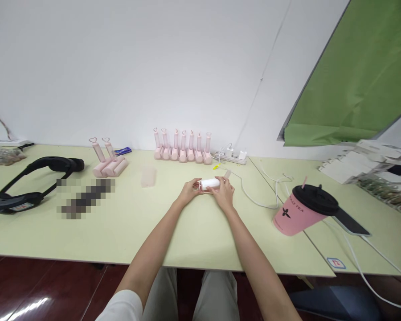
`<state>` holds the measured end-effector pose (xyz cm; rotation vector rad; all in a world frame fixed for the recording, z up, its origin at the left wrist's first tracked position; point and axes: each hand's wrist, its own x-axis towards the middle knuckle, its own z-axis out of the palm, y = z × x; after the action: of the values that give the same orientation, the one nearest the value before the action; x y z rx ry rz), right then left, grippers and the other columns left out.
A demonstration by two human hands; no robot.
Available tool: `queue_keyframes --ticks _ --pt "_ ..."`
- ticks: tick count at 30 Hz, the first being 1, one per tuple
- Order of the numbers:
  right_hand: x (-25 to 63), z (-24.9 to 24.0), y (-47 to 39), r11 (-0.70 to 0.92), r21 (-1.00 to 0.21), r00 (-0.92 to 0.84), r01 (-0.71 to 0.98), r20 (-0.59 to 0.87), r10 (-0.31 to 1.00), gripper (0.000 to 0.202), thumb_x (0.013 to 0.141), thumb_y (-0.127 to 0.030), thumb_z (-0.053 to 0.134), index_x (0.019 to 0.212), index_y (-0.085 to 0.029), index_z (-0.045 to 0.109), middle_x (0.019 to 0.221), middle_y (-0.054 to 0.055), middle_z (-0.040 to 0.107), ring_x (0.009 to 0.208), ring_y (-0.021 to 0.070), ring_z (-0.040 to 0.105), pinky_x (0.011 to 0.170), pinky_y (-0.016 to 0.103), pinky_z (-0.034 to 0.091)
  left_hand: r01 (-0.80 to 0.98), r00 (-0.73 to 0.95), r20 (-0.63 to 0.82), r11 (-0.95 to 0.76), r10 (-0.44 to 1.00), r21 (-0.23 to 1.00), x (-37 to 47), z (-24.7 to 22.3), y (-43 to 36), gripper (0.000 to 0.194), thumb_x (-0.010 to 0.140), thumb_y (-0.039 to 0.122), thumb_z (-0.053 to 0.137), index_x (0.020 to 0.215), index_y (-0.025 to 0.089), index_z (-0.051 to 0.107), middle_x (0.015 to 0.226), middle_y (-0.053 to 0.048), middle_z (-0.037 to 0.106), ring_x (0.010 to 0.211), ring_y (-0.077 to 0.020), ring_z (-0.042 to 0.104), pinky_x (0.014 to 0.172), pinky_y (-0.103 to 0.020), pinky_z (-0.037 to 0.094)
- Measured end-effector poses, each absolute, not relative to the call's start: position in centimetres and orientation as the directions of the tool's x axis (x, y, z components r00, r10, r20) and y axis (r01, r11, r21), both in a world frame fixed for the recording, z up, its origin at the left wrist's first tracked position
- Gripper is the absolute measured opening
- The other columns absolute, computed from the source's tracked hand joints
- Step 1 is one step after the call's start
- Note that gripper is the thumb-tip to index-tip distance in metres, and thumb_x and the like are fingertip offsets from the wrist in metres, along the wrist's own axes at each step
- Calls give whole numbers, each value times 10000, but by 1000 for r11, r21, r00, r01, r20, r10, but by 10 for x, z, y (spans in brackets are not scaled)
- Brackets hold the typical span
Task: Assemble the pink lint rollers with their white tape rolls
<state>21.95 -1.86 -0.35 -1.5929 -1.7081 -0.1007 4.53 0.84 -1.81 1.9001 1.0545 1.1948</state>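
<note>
Fingers of your left hand (188,191) and right hand (224,194) are bent and partly closed, holding a white cylinder (210,184) between them, one hand at each end; how firmly they press cannot be told. It lies crosswise in front of you, at or just above the table (194,240), with a thin pinkish edge below. Its smooth, round side could roll or slip if one hand eased off first, and uneven pressure might tip an end. A careless sweep of your right arm might snag the thin white cord (260,205) or knock the tapered pink cup (300,216). Beyond, the pink units (183,154), slim upright tubes on chunky, rounded bases, stand close together; one bump could topple several. Left of your hands, a pale pink piece (148,176) looks blurred, its texture unreadable.
</note>
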Motion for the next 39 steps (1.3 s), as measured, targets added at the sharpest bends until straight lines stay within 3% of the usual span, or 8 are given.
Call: queue_keyframes --ticks 9,18,23,26,29,31,35,39 --pt "223 -2 -13 227 -454 99 862 588 802 524 709 -491 532 1160 -231 464 1161 100 465 1087 263 413 904 446 231 284 282 441 -513 852 810 44 -14 7 510 586 193 710 1075 162 567 870 -29 621 790 -121 558 765 -261 452" --pt "236 -11 2 382 -830 56 406 440 896 625 566 -440 667 1122 -203 508 1103 85 492 923 209 514 781 341 431 208 250 401 -453 881 867 36 -13 11 447 612 50 635 1045 137 571 893 -46 604 807 -117 555 772 -265 467" --pt "230 -7 -3 307 -909 61 281 336 940 636 553 -390 684 1127 -201 484 960 48 563 748 164 538 672 302 462 233 269 353 -416 896 879 34 -17 14 438 628 79 643 1054 121 549 922 -68 590 847 -143 554 775 -298 475" --pt "226 -3 -5 353 -898 65 262 381 922 603 572 -356 665 1132 -204 497 1056 61 538 795 161 540 707 297 459 384 272 415 -493 868 781 34 -8 7 610 555 228 741 1108 124 506 1063 -123 540 995 -222 508 870 -393 422" --pt "219 -3 -6 409 -871 -13 271 421 907 584 591 -327 648 1145 -205 508 1131 78 514 851 170 537 742 306 455 562 329 568 -640 754 524 41 9 -7 961 447 359 793 1275 177 342 1321 -169 321 1232 -314 284 998 -503 238" --pt "212 -5 -8 424 -866 -82 264 418 905 592 598 -321 647 1160 -200 505 1145 87 519 858 175 540 740 312 462 596 452 580 -713 678 368 48 18 -16 1027 486 380 774 1339 213 226 1375 -155 241 1269 -316 229 1015 -494 190" --pt "206 -7 -11 375 -913 -146 161 354 924 701 569 -312 688 1221 -198 458 1167 94 532 861 179 571 736 321 489 669 515 452 -671 728 318 59 20 -21 901 607 399 693 1352 252 206 1253 -126 399 1052 -269 498 874 -348 363" --pt "208 -8 -14 321 -945 -175 67 306 936 774 546 -269 712 1262 -213 422 1155 85 564 900 192 598 751 336 509 756 417 408 -559 812 340 60 14 -17 835 623 431 670 1330 233 271 1029 -101 524 896 -250 560 772 -298 388"
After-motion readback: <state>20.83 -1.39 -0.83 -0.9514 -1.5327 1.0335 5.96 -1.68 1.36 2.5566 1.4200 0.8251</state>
